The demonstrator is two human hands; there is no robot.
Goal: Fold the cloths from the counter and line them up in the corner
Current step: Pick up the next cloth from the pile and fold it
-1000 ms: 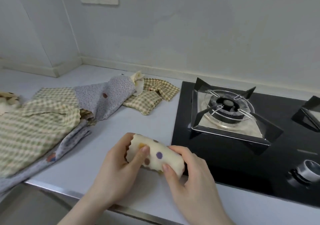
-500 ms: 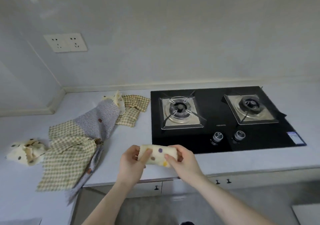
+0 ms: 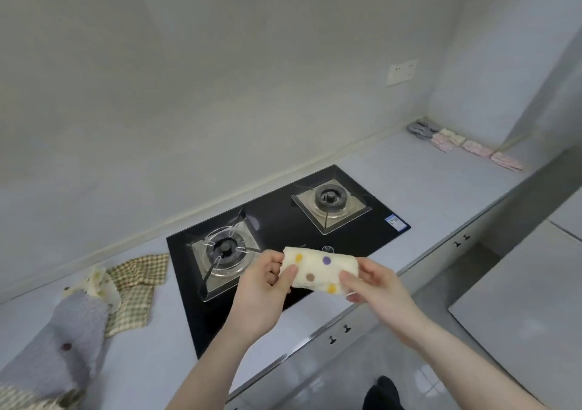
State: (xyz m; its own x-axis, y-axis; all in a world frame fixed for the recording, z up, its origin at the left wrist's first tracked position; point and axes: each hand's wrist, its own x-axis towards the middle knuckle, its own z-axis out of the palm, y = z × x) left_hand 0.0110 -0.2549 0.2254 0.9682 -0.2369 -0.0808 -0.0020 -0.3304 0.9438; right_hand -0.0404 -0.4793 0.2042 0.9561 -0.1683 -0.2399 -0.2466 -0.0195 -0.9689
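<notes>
1. The left hand point(image 3: 261, 286) and right hand point(image 3: 374, 286) together hold a folded cream cloth point(image 3: 318, 271) in the air above the front edge of the black glass hob point(image 3: 283, 230). Each hand pinches one end, thumb on the upper face and fingers curled beneath.
2. This cloth is a soft, plush oblong, folded thick, dotted with yellow, purple and brown spots.
3. The hob is glossy and flat, set into the pale counter point(image 3: 425, 182). It carries two burners in square metal trays with thin wire supports.
4. At the far right corner of the counter, folded cloths point(image 3: 466, 145) lie in a row along the wall: a grey one nearest the corner, then cream and pale pink ones, side by side and touching or nearly so.
5. At the left lies a loose heap of unfolded cloths: a green-and-cream checked cloth point(image 3: 135, 286) of flat woven look, a fuzzy grey cloth point(image 3: 69, 340) with a brown spot lying partly over it, and a crumpled cream spotted cloth point(image 3: 94, 286) between them.
6. A white socket plate point(image 3: 401, 71) is fixed on the wall above the counter.
</notes>
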